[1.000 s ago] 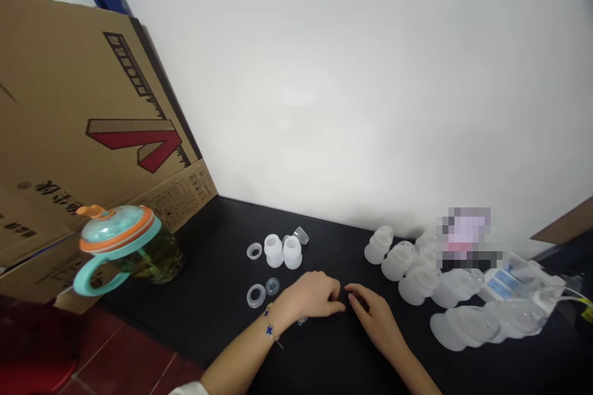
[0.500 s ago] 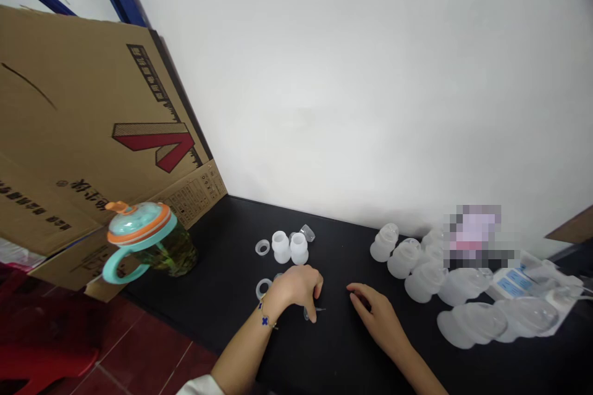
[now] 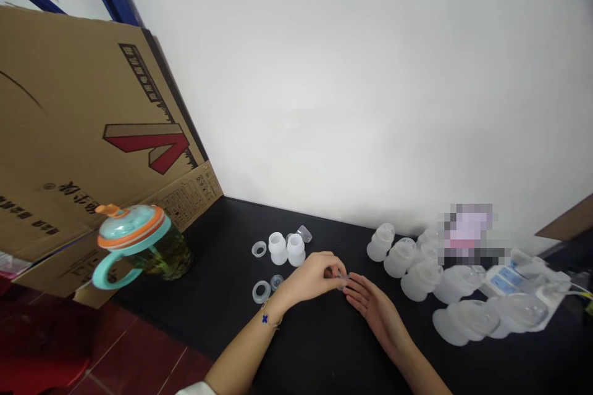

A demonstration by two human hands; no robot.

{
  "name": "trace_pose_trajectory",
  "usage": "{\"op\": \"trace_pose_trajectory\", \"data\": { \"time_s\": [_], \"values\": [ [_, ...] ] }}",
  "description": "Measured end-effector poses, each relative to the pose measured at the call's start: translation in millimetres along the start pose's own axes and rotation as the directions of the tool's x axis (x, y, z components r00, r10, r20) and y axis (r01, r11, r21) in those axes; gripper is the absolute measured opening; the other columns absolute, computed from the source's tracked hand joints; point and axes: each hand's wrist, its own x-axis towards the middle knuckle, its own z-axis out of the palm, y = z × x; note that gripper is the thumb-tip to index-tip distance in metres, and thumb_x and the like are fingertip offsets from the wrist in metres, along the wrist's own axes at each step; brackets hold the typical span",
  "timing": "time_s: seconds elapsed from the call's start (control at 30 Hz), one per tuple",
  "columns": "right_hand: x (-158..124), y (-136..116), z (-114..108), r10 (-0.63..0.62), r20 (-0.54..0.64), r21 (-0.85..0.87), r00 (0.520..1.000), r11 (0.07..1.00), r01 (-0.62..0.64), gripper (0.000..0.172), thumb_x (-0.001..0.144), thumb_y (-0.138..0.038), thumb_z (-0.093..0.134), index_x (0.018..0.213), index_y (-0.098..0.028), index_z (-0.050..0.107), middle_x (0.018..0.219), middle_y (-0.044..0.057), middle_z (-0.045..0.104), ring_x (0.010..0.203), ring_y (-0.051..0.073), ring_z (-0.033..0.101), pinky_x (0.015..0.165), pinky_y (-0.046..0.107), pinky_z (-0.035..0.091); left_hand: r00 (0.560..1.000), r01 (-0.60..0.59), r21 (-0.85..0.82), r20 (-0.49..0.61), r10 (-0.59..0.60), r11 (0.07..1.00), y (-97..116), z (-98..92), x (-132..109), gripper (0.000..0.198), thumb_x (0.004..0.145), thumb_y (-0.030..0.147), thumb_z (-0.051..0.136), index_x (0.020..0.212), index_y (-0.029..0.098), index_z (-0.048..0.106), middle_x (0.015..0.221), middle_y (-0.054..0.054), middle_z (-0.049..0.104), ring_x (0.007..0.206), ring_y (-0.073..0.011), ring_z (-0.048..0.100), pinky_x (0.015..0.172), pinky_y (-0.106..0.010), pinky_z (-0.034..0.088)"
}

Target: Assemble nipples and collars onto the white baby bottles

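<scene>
My left hand is closed in a pinch on a small clear piece, mostly hidden by the fingers. Close against it, my right hand is open, fingers stretched out and tips at the piece; whether they touch it I cannot tell. Behind my left hand stand two small white bottles, one beside the other, with open necks. A translucent ring lies left of them. Nearer my left wrist are another ring and a clear nipple-shaped part. A clear cap lies behind the bottles.
Several white bottles with clear caps stand or lie at the right of the black table. Beyond them is a white tray with blue labels. A lidded turquoise jug stands left by a big carton. A white wall backs the table.
My left hand has lifted the clear piece from the table and brought it right, to my right hand's fingertips. My right hand has turned its palm more into view and spread its fingers.
</scene>
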Motion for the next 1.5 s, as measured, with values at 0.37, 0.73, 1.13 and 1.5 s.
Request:
{"op": "trace_pose_trajectory", "data": {
  "time_s": [0.37, 0.73, 1.13, 1.5],
  "values": [
    [-12, -13, 6, 0.118, 0.195, 0.361, 0.974, 0.914, -0.183, 0.050, 0.101, -0.043, 0.036, 0.123, -0.007, 0.062, 0.123, 0.019, 0.068, 0.130, 0.025, 0.056, 0.107, 0.040, 0.047, 0.996, 0.000, -0.108, -0.093, -0.010, 0.994, -1, 48.9, 8, 0.011, 0.086, 0.029, 0.068, 0.091, 0.020, 0.073, 0.096, -0.004, 0.070, 0.093, -0.0191, 0.064, 0.090, -0.031, 0.049],
    [-9, -13, 6, 0.079, 0.054, 0.471, 0.995, 0.877, -0.095, 0.048, 0.099, -0.036, 0.045, 0.132, -0.003, 0.054, 0.135, 0.020, 0.062, 0.132, 0.024, 0.054, 0.108, 0.035, 0.048, 0.933, 0.243, -0.590, -0.077, -0.353, 0.770, -25, 58.2, 16, 0.047, 0.090, 0.056, 0.056, 0.107, 0.014, 0.070, 0.108, -0.010, 0.071, 0.100, -0.0219, 0.066, 0.091, -0.034, 0.051],
    [-2, -8, -3, 0.055, -0.044, 0.421, 0.998, 0.906, -0.031, 0.047, 0.097, -0.024, 0.045, 0.141, -0.008, 0.047, 0.132, 0.018, 0.065, 0.129, 0.024, 0.058, 0.107, 0.037, 0.050, 0.833, 0.413, -0.897, 0.300, -0.465, 0.161, -40, 71.3, 17, 0.049, 0.089, 0.047, 0.061, 0.121, 0.010, 0.065, 0.094, -0.012, 0.073, 0.089, -0.0198, 0.071, 0.095, -0.036, 0.050],
    [3, -7, -7, 0.066, -0.058, 0.391, 0.996, 0.920, -0.038, 0.049, 0.096, -0.018, 0.046, 0.143, -0.007, 0.043, 0.133, 0.020, 0.063, 0.124, 0.025, 0.061, 0.103, 0.037, 0.054, 0.928, -0.105, 0.173, -0.338, 0.159, 0.979, -11, 29.1, -2, 0.038, 0.095, 0.038, 0.052, 0.127, 0.024, 0.066, 0.131, -0.008, 0.066, 0.129, -0.0273, 0.055, 0.114, -0.045, 0.039]
  ]
}}
